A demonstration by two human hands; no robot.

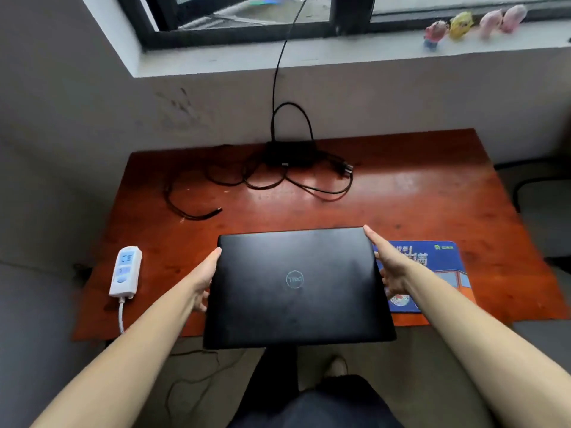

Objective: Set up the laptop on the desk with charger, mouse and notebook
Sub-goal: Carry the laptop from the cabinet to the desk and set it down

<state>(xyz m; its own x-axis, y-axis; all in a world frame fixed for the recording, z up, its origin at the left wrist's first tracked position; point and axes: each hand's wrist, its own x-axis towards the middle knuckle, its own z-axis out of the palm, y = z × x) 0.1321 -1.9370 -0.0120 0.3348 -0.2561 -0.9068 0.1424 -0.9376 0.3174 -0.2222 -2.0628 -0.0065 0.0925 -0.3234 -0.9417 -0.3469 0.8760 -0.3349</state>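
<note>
A closed black laptop point(296, 285) with a round logo on its lid is held flat above the near edge of the reddish wooden desk point(401, 193). My left hand point(205, 279) grips its left side and my right hand point(386, 264) grips its right side. The near part of the laptop hangs past the desk's front edge. A black charger brick point(290, 154) with tangled black cables lies at the back middle of the desk, and one loose cable end point(216, 211) lies to the left. No mouse or notebook is in view.
A white power strip point(125, 271) lies at the desk's front left, its cord dropping over the edge. A blue mouse pad point(432, 267) lies at the front right, partly under my right hand. Small toy figures point(463, 23) stand on the window sill.
</note>
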